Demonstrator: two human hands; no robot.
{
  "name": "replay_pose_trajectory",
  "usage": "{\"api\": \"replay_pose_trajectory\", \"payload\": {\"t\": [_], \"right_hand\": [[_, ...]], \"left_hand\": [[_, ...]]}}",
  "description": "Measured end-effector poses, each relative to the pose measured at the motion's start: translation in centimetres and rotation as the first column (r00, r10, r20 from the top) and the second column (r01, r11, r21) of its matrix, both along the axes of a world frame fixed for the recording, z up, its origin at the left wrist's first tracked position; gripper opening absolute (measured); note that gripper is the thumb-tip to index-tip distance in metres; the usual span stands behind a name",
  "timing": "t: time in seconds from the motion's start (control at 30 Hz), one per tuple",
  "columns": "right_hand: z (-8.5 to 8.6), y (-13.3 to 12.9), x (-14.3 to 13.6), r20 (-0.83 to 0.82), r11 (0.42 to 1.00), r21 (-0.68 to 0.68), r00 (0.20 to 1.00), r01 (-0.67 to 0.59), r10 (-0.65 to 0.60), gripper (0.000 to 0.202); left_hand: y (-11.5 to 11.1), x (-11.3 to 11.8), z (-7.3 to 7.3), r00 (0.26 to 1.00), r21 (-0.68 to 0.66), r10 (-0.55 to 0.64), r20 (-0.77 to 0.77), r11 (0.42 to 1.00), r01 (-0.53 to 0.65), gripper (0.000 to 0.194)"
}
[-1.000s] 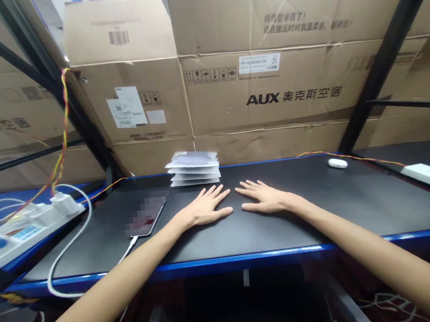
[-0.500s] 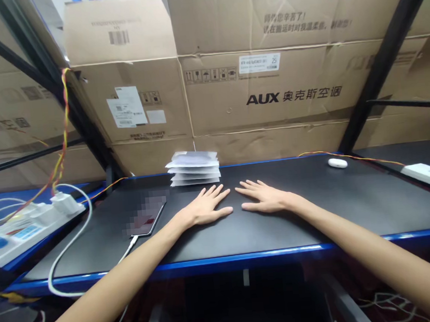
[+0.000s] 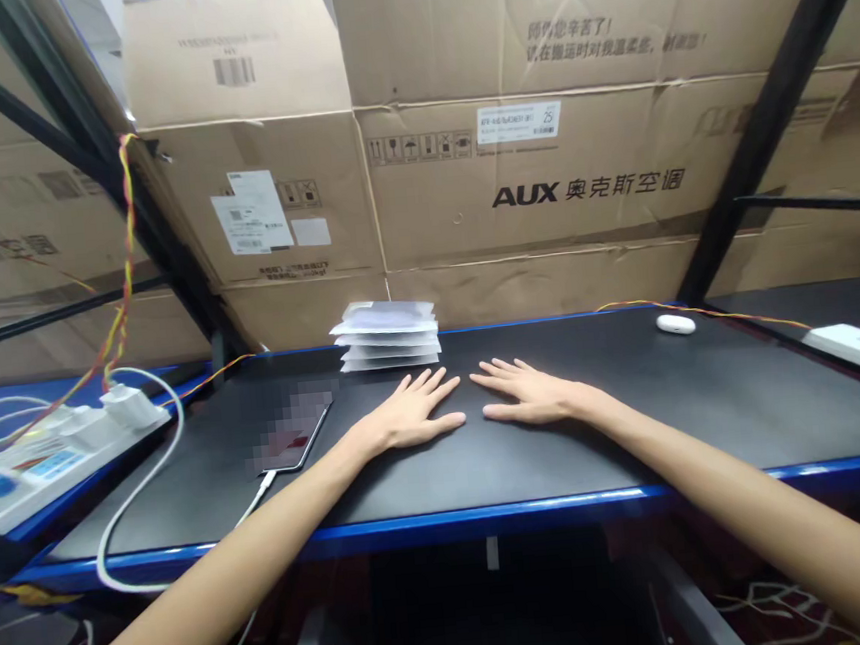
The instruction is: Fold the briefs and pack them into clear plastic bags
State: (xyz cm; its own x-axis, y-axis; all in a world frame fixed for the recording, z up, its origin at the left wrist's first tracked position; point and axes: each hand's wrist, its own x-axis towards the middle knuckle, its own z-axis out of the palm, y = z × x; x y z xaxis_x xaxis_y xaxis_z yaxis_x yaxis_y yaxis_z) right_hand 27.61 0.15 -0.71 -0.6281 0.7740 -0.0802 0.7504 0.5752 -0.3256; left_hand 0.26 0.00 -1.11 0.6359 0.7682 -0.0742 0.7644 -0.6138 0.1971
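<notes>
Left hand, right hand flat on tabletop

The tabletop is surfaced in smooth, matt black, and its near edge is finished in glossy blue. Matt, creased cardboard is seen at the far side, with paper labels stuck on. The small case at far right is formed of smooth white plastic. Whether the pale stack is paper or plastic cannot be told.

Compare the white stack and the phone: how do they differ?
The white stack rises in several pale layers; the phone is one dark slab lying flat. The phone has a white cable plugged in; the white stack shows none. Both rest on the black tabletop.
</notes>
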Motion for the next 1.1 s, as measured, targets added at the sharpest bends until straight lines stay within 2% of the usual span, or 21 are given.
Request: {"api": "replay_pose_trajectory", "payload": {"t": [1.1], "right_hand": [[-0.22, 0.2, 0.11, -0.027, 1.0, -0.004, 1.0, -0.004, 0.004, 0.088]], "left_hand": [[-0.04, -0.03, 0.03, 1.0, 0.003, -0.001, 0.006, 1.0, 0.001, 0.08]]}}
